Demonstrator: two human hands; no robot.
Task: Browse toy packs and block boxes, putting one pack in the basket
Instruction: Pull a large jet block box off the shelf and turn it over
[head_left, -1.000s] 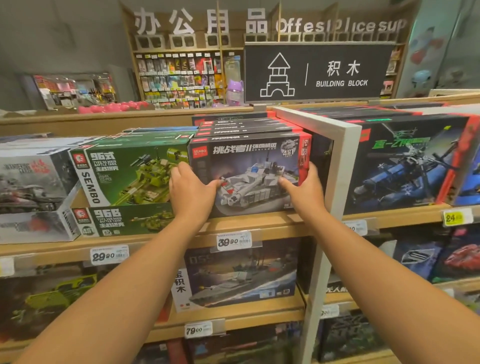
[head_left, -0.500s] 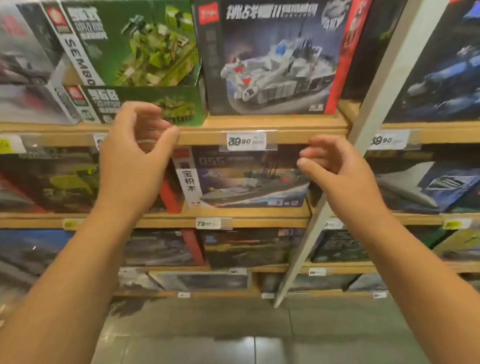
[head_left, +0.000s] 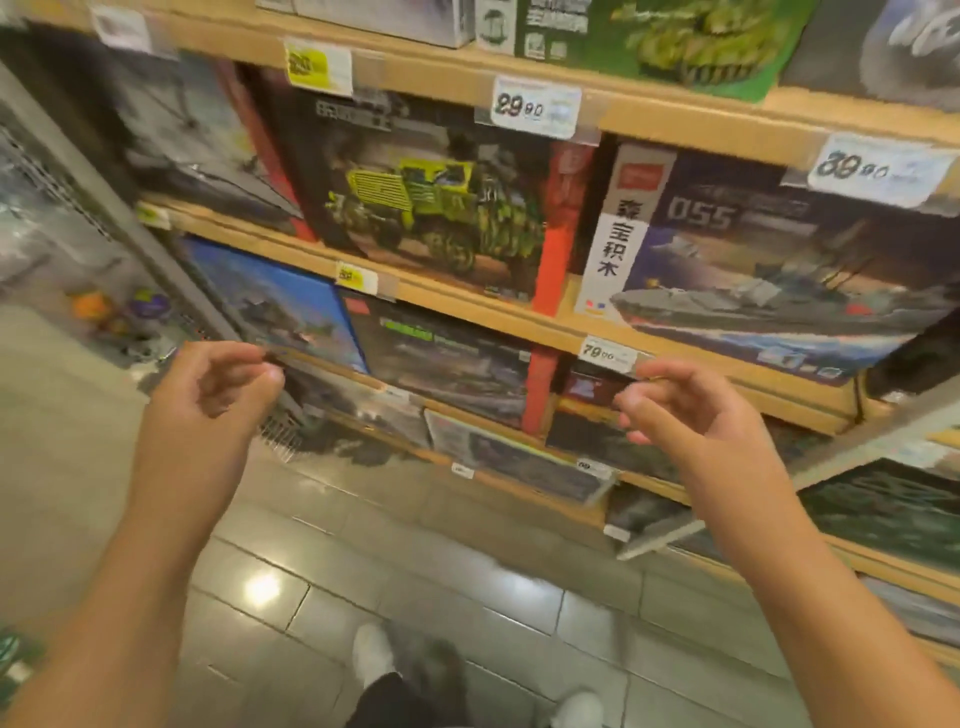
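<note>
Block boxes fill the wooden shelves ahead, standing face-out: a green truck box (head_left: 441, 208) on the middle shelf (head_left: 467, 304), the 055 warship box (head_left: 769, 270) just beside it to the right, and darker boxes on the shelves below. No basket shows, and no pack has been picked. The view is blurred and tilted, so a reach made now could, I judge, catch a price tag (head_left: 605, 353) or nudge the wrong box off its edge. Both hands hang in front of the lower shelves, touching nothing. The left hand (head_left: 218, 379) has its fingers loosely curled and holds nothing; the right hand (head_left: 691, 405) is likewise relaxed, fingers half bent, and empty.
</note>
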